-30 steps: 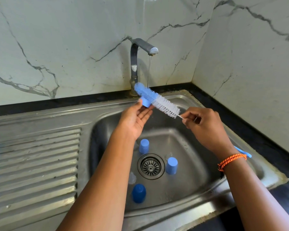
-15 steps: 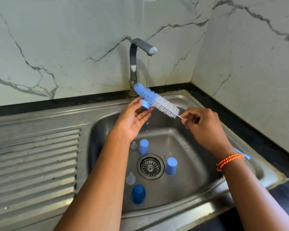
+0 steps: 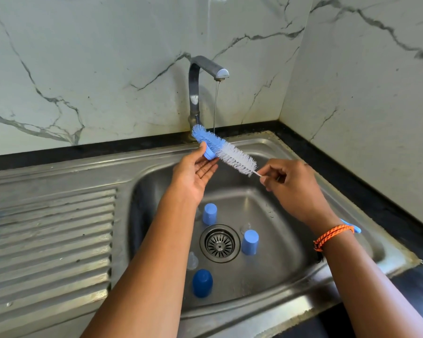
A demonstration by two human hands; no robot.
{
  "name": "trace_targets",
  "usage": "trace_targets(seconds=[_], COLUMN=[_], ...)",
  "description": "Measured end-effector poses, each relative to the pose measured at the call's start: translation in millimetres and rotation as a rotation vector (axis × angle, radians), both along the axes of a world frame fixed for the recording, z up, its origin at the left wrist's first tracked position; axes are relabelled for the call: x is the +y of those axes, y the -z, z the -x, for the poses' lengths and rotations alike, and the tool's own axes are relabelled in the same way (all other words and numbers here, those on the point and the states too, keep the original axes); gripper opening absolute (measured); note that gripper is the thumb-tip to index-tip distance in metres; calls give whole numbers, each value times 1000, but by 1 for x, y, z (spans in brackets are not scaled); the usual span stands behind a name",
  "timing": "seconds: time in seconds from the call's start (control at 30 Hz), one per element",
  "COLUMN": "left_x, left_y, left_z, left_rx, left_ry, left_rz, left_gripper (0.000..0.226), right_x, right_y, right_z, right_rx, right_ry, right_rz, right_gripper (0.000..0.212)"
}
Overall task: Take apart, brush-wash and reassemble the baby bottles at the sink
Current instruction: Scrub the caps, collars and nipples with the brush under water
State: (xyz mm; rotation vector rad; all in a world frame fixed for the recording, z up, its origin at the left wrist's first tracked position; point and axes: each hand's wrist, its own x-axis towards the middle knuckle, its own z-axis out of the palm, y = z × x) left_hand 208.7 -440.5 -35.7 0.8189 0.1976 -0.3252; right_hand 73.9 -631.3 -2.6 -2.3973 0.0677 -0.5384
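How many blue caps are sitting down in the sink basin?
3. One light blue cap behind the drain, one light blue cap right of it, one dark blue cap in front. The arms may hide others.

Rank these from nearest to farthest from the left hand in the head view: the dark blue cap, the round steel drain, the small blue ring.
1. Small blue ring, held at the left hand fingertips.
2. Round steel drain, sink floor centre.
3. Dark blue cap, near the front wall.
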Motion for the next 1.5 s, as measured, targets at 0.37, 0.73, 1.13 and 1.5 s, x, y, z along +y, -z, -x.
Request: trace_targets(seconds=[0.37,0.73,1.13,1.5], left_x=[3,-5,-6,-7], left_y=[5,5,6,0], left_z=[-3,-3,-2,4], left_rx=[-54,60,36,-100], left_ry=[52,-201,-128,225], left_rz=[1,42,1,-76], left_gripper=[17,23,32,30], right_x=[-5,-3,0,0], right_y=[0,-2,0,2], right_z=[1,2,1,-1], right_rx=[13,46,20,-42], right_ry=[15,-9,-11,90], right_rz=[32,55,27,35], right_gripper=[15,16,15,17])
